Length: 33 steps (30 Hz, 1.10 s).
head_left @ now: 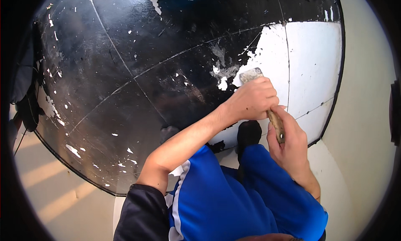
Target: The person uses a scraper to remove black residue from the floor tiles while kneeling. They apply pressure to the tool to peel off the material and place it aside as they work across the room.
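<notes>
A scraper (pixel 249 75) with a worn metal blade and a wooden handle points away from me, its blade against the ragged edge where black coating (pixel 175 40) gives way to exposed white surface (pixel 313 57). My left hand (pixel 258 97) is closed round it just behind the blade. My right hand (pixel 288 145) grips the lower end of the handle. Grey patches and white flakes (pixel 222 83) lie just left of the blade.
The curved panel has thin grid lines and a dark rim (pixel 341 61). My blue-trousered legs (pixel 213 199) and dark feet (pixel 249 132) are below my hands. Dark material and cables (pixel 27 99) hang at the left edge. A pale surface (pixel 367 74) borders the right side.
</notes>
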### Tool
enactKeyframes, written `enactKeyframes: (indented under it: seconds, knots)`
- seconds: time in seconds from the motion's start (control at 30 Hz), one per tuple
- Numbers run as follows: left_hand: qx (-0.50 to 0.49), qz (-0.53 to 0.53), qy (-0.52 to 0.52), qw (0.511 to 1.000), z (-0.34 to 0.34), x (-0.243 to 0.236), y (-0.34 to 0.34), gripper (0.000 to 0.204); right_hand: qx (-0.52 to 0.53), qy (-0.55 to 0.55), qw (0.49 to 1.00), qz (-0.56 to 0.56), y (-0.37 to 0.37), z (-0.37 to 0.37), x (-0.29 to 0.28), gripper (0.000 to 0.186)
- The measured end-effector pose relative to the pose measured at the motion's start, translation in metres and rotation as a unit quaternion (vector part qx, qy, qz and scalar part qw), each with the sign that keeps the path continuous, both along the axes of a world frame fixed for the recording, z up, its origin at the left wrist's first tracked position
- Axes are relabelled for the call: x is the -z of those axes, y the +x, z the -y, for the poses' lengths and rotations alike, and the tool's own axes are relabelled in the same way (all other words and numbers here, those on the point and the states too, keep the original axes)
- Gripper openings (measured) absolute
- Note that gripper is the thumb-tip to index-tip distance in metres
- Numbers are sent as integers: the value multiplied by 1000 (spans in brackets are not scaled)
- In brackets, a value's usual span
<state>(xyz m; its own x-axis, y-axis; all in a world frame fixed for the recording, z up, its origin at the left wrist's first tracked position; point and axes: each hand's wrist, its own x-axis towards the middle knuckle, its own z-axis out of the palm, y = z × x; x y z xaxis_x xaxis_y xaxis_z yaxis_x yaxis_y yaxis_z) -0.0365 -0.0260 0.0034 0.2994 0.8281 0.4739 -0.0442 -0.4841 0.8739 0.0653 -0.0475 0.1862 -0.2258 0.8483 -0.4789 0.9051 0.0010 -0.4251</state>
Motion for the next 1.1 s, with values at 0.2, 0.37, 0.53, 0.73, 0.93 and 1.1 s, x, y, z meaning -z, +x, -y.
enactKeyframes:
  seconds: [0.2, 0.37, 0.53, 0.73, 0.93, 1.1]
  knots:
    - [6, -63, 8, 998, -4, 2, 2, 30, 10, 16, 998, 57, 1, 0, 14, 43]
    - [18, -75, 22, 997, -14, 5, 1, 34, 17, 41, 999, 14, 2, -8, 22, 33]
    - [27, -95, 26, 995, -14, 5, 2, 35, 35, 68, 997, -21, 6, -6, 27, 26]
    - [11, -78, 46, 996, -24, 8, 4, 36, 30, 57, 998, -12, 4, -20, 19, 24]
    - [25, -95, 60, 993, -24, 7, 1, 39, 49, 65, 996, -39, 6, -14, 21, 23]
    - [64, -97, 47, 992, -9, 3, 6, 38, 70, 7, 997, -17, 6, 3, 11, 22]
